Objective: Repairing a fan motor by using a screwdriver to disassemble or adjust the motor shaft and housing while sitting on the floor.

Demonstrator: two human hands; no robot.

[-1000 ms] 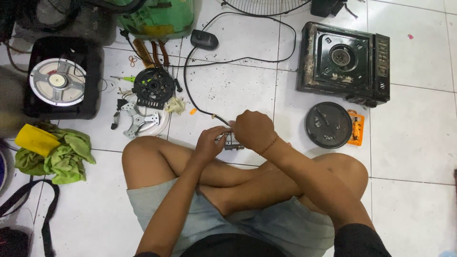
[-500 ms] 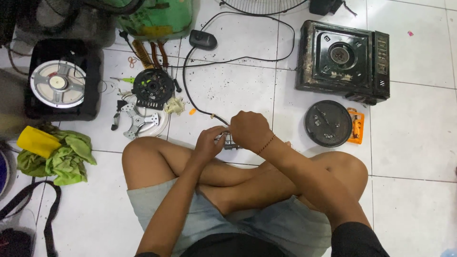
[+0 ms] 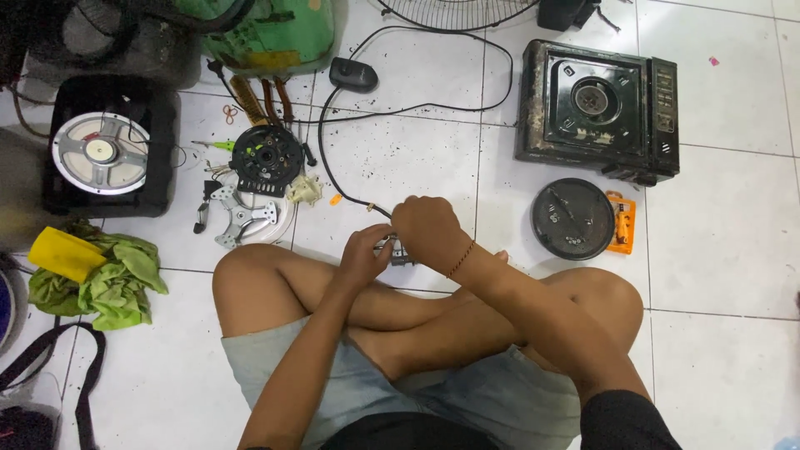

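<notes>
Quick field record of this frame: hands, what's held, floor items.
left hand: on small metal part, grip closed
right hand: over the same part, fingers curled
cord: black, runs from part to plug
posture: cross-legged on tile floor
right side: gas stove, round black cover
left side: speaker, motor, green rag

Both hands meet just below the black cable (image 3: 350,179): left hand (image 3: 364,252) and right hand (image 3: 429,231) close around a small metal part (image 3: 398,250) at the cable's end. Gas stove (image 3: 596,108) well right of it.
</notes>
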